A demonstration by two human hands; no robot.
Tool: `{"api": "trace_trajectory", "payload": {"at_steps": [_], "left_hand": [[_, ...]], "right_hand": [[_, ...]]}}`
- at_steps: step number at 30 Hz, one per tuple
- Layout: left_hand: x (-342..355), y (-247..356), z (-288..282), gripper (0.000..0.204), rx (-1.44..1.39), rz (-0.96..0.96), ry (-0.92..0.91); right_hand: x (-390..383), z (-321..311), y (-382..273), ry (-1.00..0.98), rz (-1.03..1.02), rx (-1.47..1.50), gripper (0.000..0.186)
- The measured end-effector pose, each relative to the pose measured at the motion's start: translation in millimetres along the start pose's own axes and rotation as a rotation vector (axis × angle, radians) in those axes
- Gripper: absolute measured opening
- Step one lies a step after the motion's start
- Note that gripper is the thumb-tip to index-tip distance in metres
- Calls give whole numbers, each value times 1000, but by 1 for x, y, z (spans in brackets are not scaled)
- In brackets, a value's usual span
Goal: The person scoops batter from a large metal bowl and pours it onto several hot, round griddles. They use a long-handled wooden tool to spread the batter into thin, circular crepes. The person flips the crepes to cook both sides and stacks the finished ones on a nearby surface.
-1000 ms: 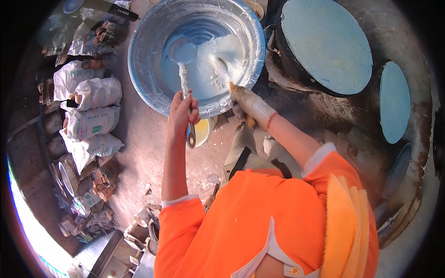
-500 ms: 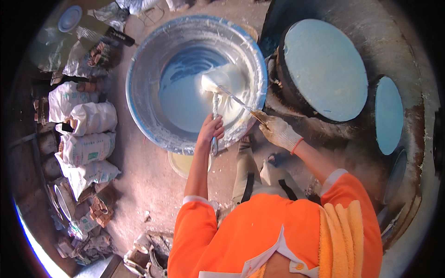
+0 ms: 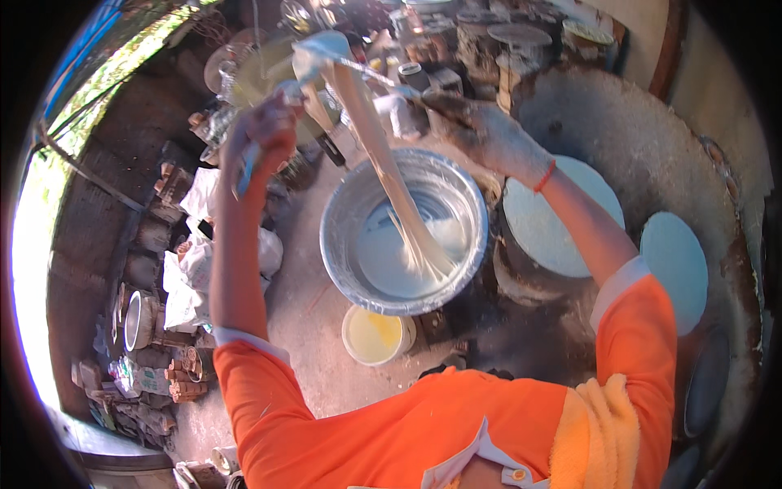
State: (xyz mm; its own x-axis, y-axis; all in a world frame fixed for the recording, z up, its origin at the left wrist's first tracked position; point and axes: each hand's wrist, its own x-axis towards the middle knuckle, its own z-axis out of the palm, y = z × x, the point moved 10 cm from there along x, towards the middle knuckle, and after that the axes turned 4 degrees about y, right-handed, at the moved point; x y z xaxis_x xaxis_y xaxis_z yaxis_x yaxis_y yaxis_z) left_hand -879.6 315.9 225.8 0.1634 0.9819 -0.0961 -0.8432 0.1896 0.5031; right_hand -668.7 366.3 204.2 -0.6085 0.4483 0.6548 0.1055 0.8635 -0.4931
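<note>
Both my hands are raised high over a wide metal basin [image 3: 328,257] of thick white batter [image 3: 383,265]. My left hand [image 3: 267,134] is closed round a batter-smeared stick [image 3: 247,169], whose bluish end shows below the fist. My gloved right hand [image 3: 493,143] grips a thin coated stick [image 3: 371,73] pointing left. Where the two sticks meet, a lump [image 3: 319,55] of batter clings to them. From it a thick stretched strand [image 3: 376,147] runs down into the basin and fans out at its foot. The sticks' far ends are hidden in the lump.
Below the basin stands a tub [image 3: 354,338] with yellow liquid. Two round pale lids or surfaces [image 3: 562,216] [image 3: 674,269] sit at the right in a curved counter. White sacks [image 3: 187,289] and stacked bricks line the left. Pots and stools [image 3: 521,37] crowd the back.
Both hands have risen from the basin with the sticks, drawing the batter up into a long strand. The view has tilted up, showing more of the back and the tub.
</note>
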Motion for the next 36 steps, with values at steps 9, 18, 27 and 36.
{"api": "trace_trajectory", "payload": {"at_steps": [9, 18, 27, 36], "left_hand": [[-32, 94, 18, 33, 1216, 588, 392], [-24, -97, -200, 33, 19, -245, 131], [19, -149, -180, 27, 487, -110, 403], [39, -463, 119, 29, 1175, -195, -216]], "right_hand": [[50, -8, -65, 220, -169, -64, 38], [-129, 149, 125, -35, 594, 550, 39], [-242, 39, 86, 9, 619, -60, 32], [-577, -179, -39, 1078, 974, 344, 38]]}}
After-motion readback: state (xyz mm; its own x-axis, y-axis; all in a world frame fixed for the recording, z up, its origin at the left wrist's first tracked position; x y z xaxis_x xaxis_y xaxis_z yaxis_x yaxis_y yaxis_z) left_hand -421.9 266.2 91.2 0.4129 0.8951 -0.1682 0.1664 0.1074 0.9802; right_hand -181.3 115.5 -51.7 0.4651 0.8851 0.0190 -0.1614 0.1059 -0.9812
